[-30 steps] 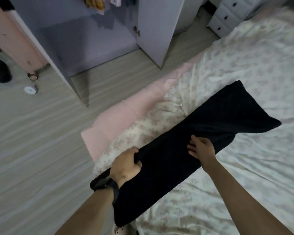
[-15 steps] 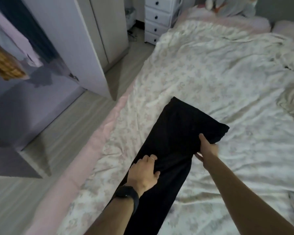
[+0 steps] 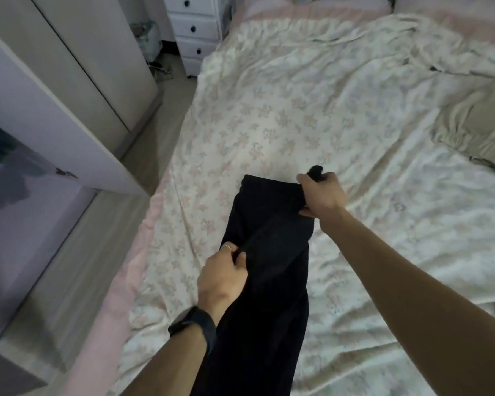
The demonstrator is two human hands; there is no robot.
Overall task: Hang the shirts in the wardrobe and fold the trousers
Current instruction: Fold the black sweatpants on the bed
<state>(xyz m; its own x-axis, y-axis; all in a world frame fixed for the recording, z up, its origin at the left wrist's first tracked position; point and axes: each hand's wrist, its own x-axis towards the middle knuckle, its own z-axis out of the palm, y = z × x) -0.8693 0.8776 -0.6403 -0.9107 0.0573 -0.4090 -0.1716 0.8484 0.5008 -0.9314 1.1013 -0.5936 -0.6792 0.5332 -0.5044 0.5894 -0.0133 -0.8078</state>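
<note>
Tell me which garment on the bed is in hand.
The black trousers, gripped by the left hand and the right hand; the beige garment lies untouched at the right of the bed.

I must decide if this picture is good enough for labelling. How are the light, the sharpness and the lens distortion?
Head view: dim, even light, no glare or hard shadows; the black trousers are nearly featureless, folds hard to read; left hand and right hand, both gripping them, look reasonably sharp; the wardrobe door at the left edge leans and looks soft, wide-angle distortion.
</note>
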